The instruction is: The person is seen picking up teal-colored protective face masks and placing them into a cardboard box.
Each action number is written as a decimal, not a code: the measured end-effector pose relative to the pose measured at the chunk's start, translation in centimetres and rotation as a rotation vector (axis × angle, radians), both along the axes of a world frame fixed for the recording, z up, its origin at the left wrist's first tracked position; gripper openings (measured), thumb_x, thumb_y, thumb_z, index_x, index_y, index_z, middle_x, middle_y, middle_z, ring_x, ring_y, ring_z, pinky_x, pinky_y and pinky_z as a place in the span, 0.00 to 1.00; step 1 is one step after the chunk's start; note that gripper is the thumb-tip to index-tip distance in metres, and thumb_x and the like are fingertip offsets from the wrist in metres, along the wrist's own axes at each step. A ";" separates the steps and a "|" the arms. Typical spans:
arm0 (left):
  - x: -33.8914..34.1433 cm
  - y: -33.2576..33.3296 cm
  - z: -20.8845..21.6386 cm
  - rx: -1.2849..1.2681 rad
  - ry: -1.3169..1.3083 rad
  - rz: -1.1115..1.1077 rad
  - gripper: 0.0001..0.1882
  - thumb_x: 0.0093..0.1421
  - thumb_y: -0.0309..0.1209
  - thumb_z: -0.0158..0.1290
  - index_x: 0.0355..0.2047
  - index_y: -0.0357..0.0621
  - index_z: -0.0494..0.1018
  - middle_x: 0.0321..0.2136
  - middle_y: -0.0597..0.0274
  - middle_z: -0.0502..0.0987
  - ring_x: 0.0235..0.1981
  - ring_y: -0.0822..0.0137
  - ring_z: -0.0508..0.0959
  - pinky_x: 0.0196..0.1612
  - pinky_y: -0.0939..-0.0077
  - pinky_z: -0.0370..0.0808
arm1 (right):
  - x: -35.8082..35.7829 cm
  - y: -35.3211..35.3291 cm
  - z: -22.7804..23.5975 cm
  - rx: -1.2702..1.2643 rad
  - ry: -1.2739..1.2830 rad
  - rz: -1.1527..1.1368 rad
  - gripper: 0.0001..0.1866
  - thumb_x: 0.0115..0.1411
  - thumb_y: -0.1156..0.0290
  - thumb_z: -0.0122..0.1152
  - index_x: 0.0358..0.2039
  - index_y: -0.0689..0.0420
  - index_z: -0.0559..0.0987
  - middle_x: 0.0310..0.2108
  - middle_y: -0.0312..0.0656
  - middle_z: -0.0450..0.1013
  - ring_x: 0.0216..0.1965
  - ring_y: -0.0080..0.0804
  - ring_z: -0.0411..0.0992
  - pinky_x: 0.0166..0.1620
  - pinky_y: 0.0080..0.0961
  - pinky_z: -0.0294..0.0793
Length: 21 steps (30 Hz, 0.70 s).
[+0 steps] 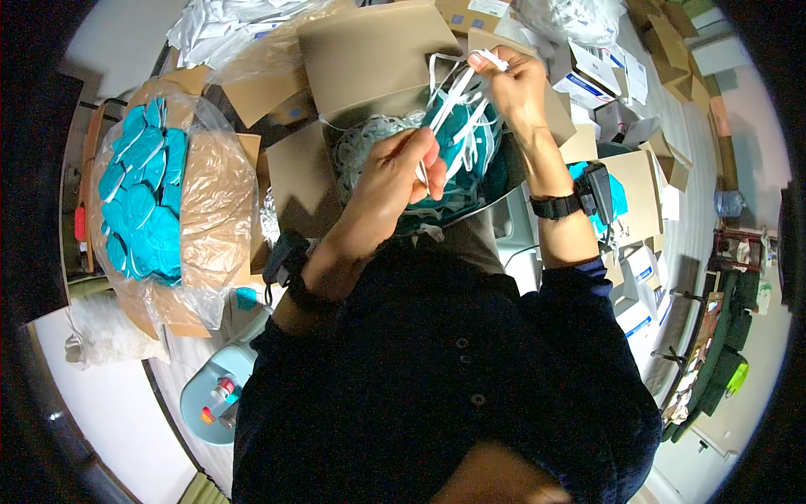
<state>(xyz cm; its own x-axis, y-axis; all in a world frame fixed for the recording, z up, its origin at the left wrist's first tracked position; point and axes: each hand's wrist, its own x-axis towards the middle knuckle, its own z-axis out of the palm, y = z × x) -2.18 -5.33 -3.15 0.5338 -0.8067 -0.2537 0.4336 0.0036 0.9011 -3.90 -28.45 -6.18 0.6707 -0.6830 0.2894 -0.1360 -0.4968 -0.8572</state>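
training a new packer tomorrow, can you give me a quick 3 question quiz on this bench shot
1. True or false: both hands grip white straps of the teal masks.
2. Which container holds the loose pile of teal masks to the person's left? A) a metal bin B) a cardboard box lined with a clear plastic bag C) a blue crate
3. What does the person wear on the right wrist?

Key
1. True. The left hand and the right hand both pinch the white straps above the teal masks.
2. B, the cardboard box with its clear plastic bag.
3. A black wrist strap with a small device.
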 end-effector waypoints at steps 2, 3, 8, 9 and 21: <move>-0.3 0.8 0.2 0.007 0.043 0.001 0.18 0.68 0.43 0.41 0.24 0.47 0.65 0.18 0.65 0.69 0.18 0.73 0.69 0.20 0.82 0.60 | 0.3 -0.9 -0.7 -0.038 0.051 -0.036 0.16 0.50 0.54 0.70 0.25 0.56 0.83 0.13 0.39 0.72 0.15 0.23 0.67 0.23 0.26 0.65; -0.5 1.3 0.2 0.010 0.052 0.015 0.18 0.68 0.42 0.41 0.23 0.46 0.64 0.17 0.64 0.70 0.18 0.74 0.69 0.20 0.83 0.60 | 0.6 -1.2 -0.8 -0.026 0.035 -0.031 0.16 0.50 0.54 0.70 0.25 0.56 0.83 0.14 0.39 0.73 0.16 0.24 0.67 0.23 0.27 0.66; -1.6 3.7 -0.1 0.075 0.100 -0.051 0.19 0.68 0.43 0.40 0.22 0.48 0.61 0.17 0.62 0.69 0.16 0.74 0.67 0.19 0.84 0.59 | 0.3 -2.5 -1.4 -0.061 0.162 -0.205 0.15 0.50 0.54 0.70 0.27 0.55 0.84 0.17 0.41 0.76 0.19 0.24 0.71 0.26 0.28 0.69; -1.8 4.6 0.1 0.103 0.081 -0.069 0.20 0.68 0.45 0.39 0.22 0.48 0.61 0.17 0.62 0.68 0.16 0.73 0.66 0.19 0.82 0.58 | -0.1 -4.0 -1.9 0.035 0.016 -0.131 0.14 0.51 0.59 0.70 0.27 0.57 0.84 0.18 0.40 0.77 0.21 0.23 0.72 0.26 0.26 0.70; 2.0 2.3 -1.1 -0.055 0.125 -0.058 0.18 0.66 0.40 0.43 0.45 0.36 0.70 0.28 0.66 0.69 0.27 0.75 0.68 0.29 0.82 0.65 | -4.6 2.5 5.9 0.030 0.079 0.456 0.14 0.60 0.60 0.62 0.28 0.59 0.81 0.21 0.29 0.72 0.24 0.14 0.64 0.26 0.17 0.62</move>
